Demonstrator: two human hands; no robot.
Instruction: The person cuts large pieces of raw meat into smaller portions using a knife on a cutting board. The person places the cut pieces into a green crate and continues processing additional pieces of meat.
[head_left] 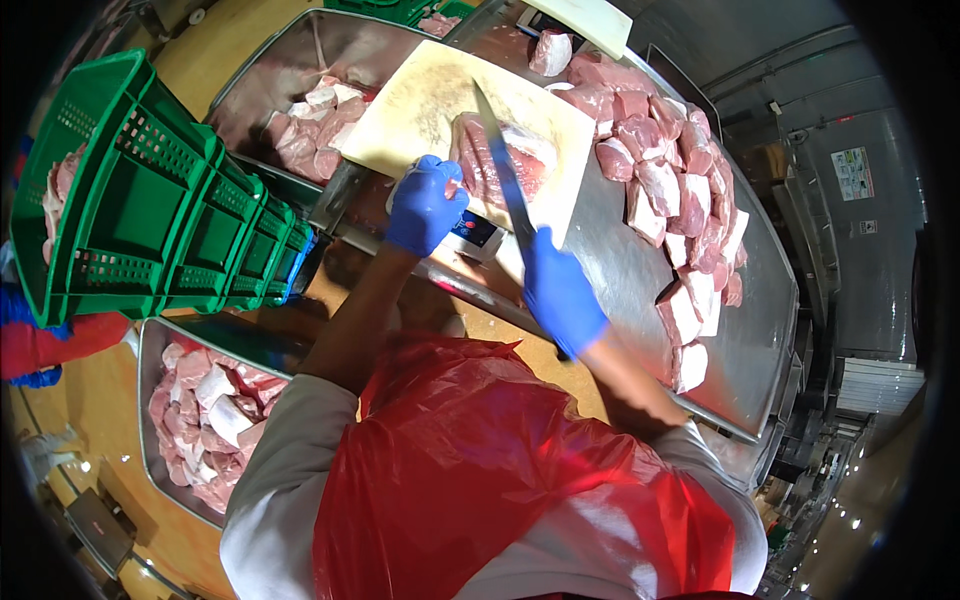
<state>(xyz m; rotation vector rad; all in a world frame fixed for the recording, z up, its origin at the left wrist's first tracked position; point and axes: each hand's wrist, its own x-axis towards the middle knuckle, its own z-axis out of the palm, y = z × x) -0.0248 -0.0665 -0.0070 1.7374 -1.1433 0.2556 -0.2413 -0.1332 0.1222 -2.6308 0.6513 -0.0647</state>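
My right hand [562, 295], in a blue glove, is closed round the handle of a long knife [492, 130]. Its blade points away from me and lies across a raw slab of meat [520, 165] with a pale fat side. The slab rests on a stained cream cutting board [420, 90]. My left hand [428, 207], also gloved in blue, is curled shut at the board's near edge, left of the slab. Pink meat shows at its fingers; most of that piece is hidden in the grip.
Many cut meat chunks [690, 200] lie on the steel table [610, 290] at right. A metal tub [250, 80] of meat stands left of the board, another tub [150, 400] lower left. Stacked green crates [180, 200] rise at left, beside a person's red sleeve [75, 345]. A small display [475, 230] sits below the board.
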